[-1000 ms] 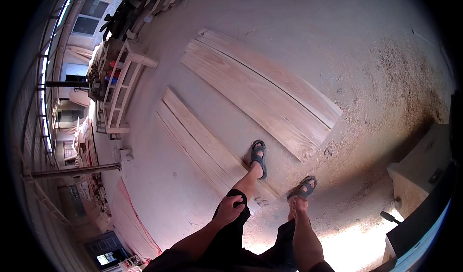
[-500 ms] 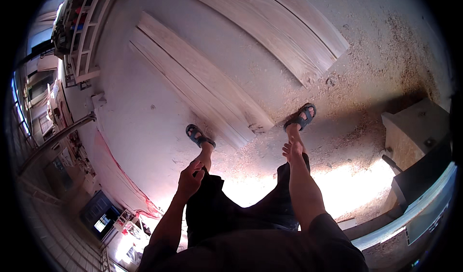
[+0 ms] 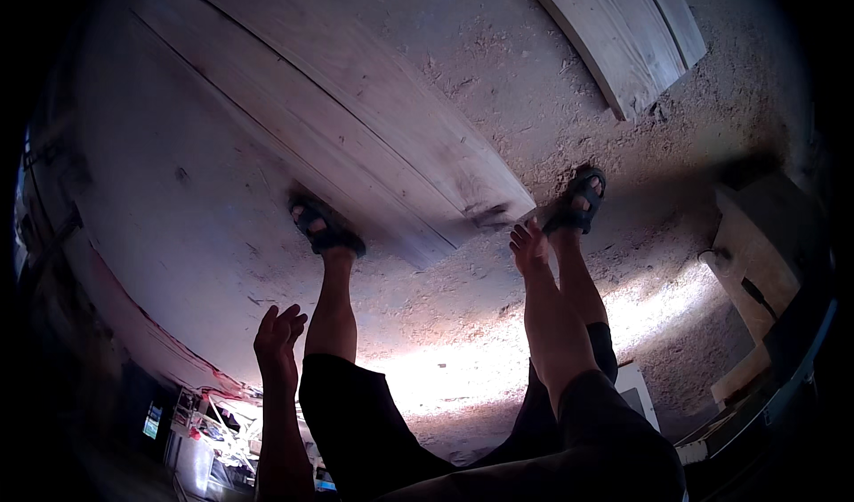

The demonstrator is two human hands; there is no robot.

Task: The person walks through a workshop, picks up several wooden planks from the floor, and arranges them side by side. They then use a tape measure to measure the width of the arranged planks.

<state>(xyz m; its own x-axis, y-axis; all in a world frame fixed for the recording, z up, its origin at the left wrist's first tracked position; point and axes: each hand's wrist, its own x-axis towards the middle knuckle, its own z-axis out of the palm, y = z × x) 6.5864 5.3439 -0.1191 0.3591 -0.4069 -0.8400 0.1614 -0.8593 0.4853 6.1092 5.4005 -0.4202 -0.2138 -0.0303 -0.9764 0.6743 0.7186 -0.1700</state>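
My right hand (image 3: 529,246) reaches down just above the near end of a pale wooden board (image 3: 427,146), fingers spread and holding nothing. A second board (image 3: 356,151) lies alongside it on the floor, with a narrow dark gap between the two. My left hand (image 3: 280,337) hangs beside my left knee, over bare floor, its fingers curved and apart with nothing in them. My feet, in dark sandals, stand on either side of the boards' near ends: the left sandal (image 3: 325,226) and the right sandal (image 3: 583,200).
Farther off at the right, another pair of boards (image 3: 614,31) lies on the floor among wood shavings. A box-like wooden piece (image 3: 761,257) stands at the right edge. Reddish sheeting (image 3: 160,329) runs along the left. A bright strip of light crosses the floor near my knees.
I have bent lower, so the near boards look larger and closer. My right hand has come down toward their ends. My left hand has swung outward, away from my knee.
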